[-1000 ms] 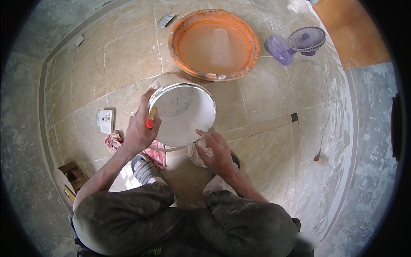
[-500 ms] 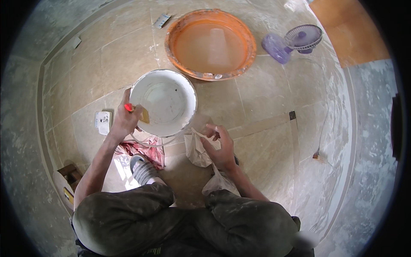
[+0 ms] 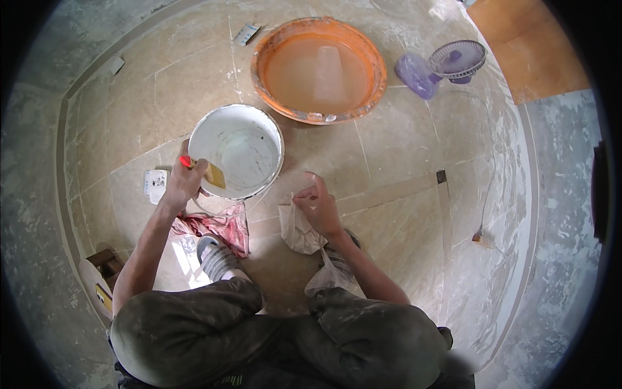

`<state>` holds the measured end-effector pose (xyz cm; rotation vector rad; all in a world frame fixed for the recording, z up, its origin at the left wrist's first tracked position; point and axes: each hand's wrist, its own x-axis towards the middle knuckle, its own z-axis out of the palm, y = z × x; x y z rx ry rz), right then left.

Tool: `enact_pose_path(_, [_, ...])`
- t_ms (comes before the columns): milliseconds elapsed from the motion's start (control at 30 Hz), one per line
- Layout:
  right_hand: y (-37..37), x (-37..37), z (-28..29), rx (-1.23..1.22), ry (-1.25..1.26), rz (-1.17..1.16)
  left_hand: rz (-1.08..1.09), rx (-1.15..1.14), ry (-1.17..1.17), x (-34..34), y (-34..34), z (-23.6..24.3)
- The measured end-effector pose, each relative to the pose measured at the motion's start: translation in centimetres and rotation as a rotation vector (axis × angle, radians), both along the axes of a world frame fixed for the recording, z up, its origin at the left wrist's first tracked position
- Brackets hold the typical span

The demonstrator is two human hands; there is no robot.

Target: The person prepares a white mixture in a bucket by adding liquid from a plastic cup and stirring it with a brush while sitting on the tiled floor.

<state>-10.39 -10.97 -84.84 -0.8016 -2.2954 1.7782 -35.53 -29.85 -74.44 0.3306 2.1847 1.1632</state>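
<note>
My left hand [image 3: 186, 181] is closed round a paintbrush with a red handle tip and pale bristles [image 3: 214, 176]. That same hand rests against the left rim of a white bucket [image 3: 212, 118], whose inside is smeared and looks wet at the bottom. The bristles lie over the bucket's near-left edge. To the right, my right hand [image 3: 319, 209] pinches the top edge of a whitish plastic bag [image 3: 299, 235] with thumb and fingers, the index finger raised. The bag stands on the floor by my right foot; its contents are hidden.
Beyond the bucket stands an orange basin [image 3: 260, 81] of cloudy water. A purple fan [image 3: 457, 59] is at the far right. A red-stained cloth [image 3: 230, 230] lies by my left slipper [image 3: 217, 259]. A small white box [image 3: 156, 184] sits left of the bucket, another brush [image 3: 481, 238] far right.
The bucket has shifted left and tilted slightly, with my left hand and the brush. My right hand has moved left and closed its fingers on the bag's edge.
</note>
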Motion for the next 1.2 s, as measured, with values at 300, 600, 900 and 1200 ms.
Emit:
enact_pose_path(300, [1.5,0.6,1.4,-0.524,0.313,-0.276,0.017,0.01,0.006,-0.5,-0.6,-0.7])
enact_pose_path(600, [0.5,0.3,0.0,0.066,0.032,0.036,0.03,-0.025,0.002,-0.5,-0.4,-0.8])
enact_pose_path(900, [3.4,-0.5,3.6,0.086,0.181,-0.101,0.029,0.02,0.043,-0.7,-1.3,0.6])
enact_pose_path(1200, [16.8,-8.9,17.1,0.41,0.114,0.315,-0.082,-0.195,0.14,-0.4,-0.4,5.4])
